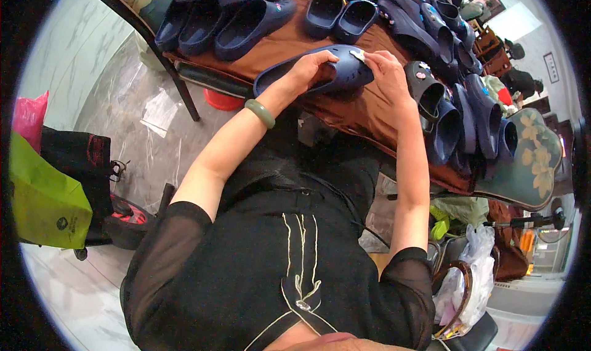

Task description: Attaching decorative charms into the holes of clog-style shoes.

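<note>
Both bare forearms are extended forward from short black sleeves and are angled inward toward each other. The left hand [309,70] is curled palm-down, its fingers bent and spread. A green bangle [260,113] is worn at the left wrist. The right hand [383,73] is held just beside the left hand, its thumb and forefinger pinched together.

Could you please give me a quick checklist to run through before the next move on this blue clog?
1. Left hand steadies the blue clog: ok.
2. Right hand pinches a small white charm at the clog's toe: ok.
3. Charm seated in a hole: cannot tell.
4. Clog rests on the brown cloth: ok.
5. Finished clogs kept apart on the right: ok.
6. Firmness of the left hand's grip: cannot tell.
</note>
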The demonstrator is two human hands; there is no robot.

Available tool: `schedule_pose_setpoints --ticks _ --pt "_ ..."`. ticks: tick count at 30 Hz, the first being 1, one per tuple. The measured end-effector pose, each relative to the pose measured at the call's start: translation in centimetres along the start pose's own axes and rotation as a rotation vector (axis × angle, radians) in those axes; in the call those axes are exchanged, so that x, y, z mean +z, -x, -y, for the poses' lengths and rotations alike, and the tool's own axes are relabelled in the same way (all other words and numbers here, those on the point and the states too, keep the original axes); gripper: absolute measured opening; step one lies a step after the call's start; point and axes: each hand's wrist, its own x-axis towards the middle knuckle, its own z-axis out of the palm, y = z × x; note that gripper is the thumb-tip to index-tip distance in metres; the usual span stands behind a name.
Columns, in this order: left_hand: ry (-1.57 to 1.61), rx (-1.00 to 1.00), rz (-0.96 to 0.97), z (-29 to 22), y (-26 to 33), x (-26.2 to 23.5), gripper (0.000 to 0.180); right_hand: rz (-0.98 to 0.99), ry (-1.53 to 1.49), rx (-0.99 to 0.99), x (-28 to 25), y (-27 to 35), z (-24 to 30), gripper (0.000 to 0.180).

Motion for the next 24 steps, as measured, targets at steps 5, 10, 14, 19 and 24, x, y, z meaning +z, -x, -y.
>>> schedule_pose_setpoints --ticks 5,10,14,19,24 --pt "-0.033 -0.006 -0.005 0.2 -0.2 -0.4 0.022 0.099 -0.248 0.050 -0.5 0.5 0.1 0.016" --pt "0.012 -0.001 -0.019 0.7 0.2 0.1 0.021 0.024 0.246 -0.030 -0.6 0.8 3.3 0.012" --pt "-0.167 0.051 -0.047 1.2 0.3 -0.1 0.020 0.205 0.345 -0.093 -1.0 0.5 2.7 0.014" --pt "-0.232 0.102 -0.063 1.6 0.8 0.9 0.022 0.257 0.307 -0.077 -0.9 0.8 2.4 0.016" --pt "-0.161 0.069 -0.076 1.7 0.9 0.1 0.024 0.065 0.225 0.039 0.1 0.6 3.0 0.013"
